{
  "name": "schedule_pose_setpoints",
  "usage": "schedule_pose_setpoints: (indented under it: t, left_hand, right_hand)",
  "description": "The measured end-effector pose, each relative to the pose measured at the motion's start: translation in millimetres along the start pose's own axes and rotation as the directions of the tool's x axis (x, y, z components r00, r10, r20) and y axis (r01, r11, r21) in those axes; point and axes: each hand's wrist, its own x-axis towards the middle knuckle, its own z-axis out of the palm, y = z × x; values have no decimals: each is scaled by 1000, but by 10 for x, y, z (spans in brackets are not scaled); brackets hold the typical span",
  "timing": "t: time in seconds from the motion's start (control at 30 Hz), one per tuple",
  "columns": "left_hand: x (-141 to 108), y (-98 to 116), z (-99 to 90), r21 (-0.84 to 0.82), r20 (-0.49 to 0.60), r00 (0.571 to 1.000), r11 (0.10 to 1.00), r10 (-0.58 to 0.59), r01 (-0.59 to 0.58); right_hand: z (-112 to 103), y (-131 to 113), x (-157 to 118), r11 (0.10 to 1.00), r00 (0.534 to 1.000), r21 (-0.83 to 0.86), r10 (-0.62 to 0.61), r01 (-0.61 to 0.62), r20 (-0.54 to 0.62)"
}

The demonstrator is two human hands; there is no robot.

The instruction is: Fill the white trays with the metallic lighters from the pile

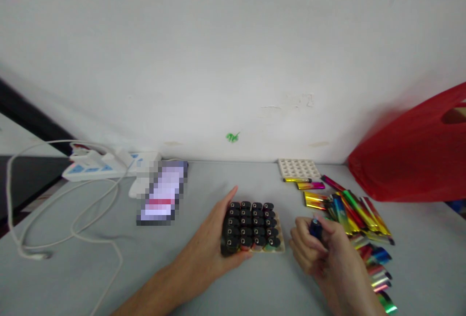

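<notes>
A pale moulded tray (280, 226) in the middle of the table holds several upright, black-topped tubes (246, 223), each with a small ring on its top. My left hand (206, 238) grips the tray's left side, fingers along the far edge and thumb along the near one. To the right of the tray, my right hand (320, 253) is closed around a dark blue tube (315, 227), its end sticking up between thumb and fingers. Shiny multicoloured tubes (349, 209) lie in a loose pile just beyond and beside my right hand, which partly hides them.
Another pale moulded tray (298, 168) lies against the wall. At the right stands a red bag (407, 156). On the left are a blurred-out phone (165, 192), a white power strip (85, 168) with plugs, and a looping white cable (78, 224).
</notes>
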Motion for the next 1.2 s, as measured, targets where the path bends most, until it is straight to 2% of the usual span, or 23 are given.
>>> schedule_pose_setpoints:
  t: [0.47,0.73,0.83,0.93,1.0,1.1,1.2]
  left_hand:
    - [-7,-18,-4,6,1,1000,1000,-5,5]
    - [-5,-12,4,4,3,1000,1000,-8,8]
    - [-7,-23,5,9,-4,1000,1000,7,-7]
    - [-4,-24,1,23,1,1000,999,25,-25]
    - [2,-13,-2,20,1,1000,1000,18,-18]
    - [11,-3,0,18,0,1000,1000,4,-4]
    - [11,-18,5,31,-8,1000,999,11,-11]
  right_hand:
    - [-9,-70,10,985,993,153,59,-75,103]
    - [-19,-26,37,986,999,165,28,-36,46]
    - [10,-28,34,987,1000,162,7,-4,-20]
    - [36,-13,25,997,990,20,-67,70,-125]
    - [20,13,29,971,963,-142,-214,191,-165]
    - [-52,42,54,835,904,-441,-414,329,-108]
    - [-115,40,74,678,869,-645,-493,354,-42]
